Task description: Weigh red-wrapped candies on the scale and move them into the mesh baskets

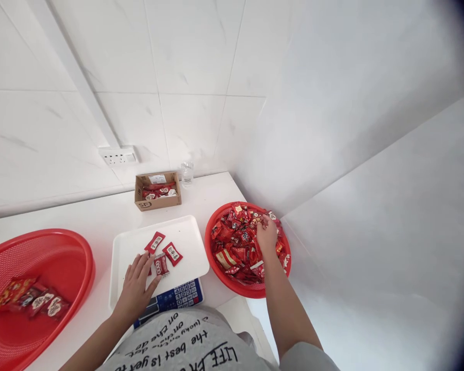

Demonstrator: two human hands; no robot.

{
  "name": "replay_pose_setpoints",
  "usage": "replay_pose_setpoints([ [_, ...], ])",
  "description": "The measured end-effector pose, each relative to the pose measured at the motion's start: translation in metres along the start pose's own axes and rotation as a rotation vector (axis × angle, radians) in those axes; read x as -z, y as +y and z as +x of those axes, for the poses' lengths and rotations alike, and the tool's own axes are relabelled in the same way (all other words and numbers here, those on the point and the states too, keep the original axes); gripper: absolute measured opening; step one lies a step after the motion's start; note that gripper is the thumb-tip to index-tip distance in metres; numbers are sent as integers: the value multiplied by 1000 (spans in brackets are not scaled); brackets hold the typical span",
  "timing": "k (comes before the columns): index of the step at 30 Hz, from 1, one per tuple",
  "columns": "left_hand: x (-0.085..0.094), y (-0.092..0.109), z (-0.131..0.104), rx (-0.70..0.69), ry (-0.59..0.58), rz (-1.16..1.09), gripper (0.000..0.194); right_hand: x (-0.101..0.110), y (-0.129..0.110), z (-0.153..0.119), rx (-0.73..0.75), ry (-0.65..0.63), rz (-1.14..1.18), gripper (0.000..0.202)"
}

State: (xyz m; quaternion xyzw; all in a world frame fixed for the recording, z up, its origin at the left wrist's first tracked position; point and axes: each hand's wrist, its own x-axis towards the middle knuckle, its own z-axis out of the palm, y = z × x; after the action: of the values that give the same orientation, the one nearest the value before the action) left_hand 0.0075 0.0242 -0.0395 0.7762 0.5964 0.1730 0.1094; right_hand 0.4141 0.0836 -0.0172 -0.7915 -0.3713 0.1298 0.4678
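My left hand (138, 283) rests with its fingers apart over the front left of a white tray (129, 245), beside several small red packets; one packet (161, 265) lies near its thumb and another (172, 253) farther right. The tray sits on a scale with a blue keypad (185, 296). On the right, my right hand (266, 234) reaches into a red basket (212, 263) heaped with red packets (242, 237). Its fingers are bent against the packets at the back right, and whether one is between them is hidden.
A large red basket (71, 242) with a few packets stands at the left. Behind the tray are a cardboard box (158, 202) holding red packets and a clear cup (187, 172). The wall with a socket (118, 155) bounds the white table.
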Motion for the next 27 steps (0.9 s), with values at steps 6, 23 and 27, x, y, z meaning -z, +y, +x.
replay_pose_setpoints([
  [6, 0, 2, -3, -7, -6, -4, 52, -19, 15, 16, 133, -168, -259, 45],
  [23, 11, 7, -7, -16, 24, -116, 46, -5, -16, -59, 51, -643, 27, 33],
  [27, 28, 34, 3, 59, -65, -403, 40, 7, -56, -79, 73, -637, 161, 42],
])
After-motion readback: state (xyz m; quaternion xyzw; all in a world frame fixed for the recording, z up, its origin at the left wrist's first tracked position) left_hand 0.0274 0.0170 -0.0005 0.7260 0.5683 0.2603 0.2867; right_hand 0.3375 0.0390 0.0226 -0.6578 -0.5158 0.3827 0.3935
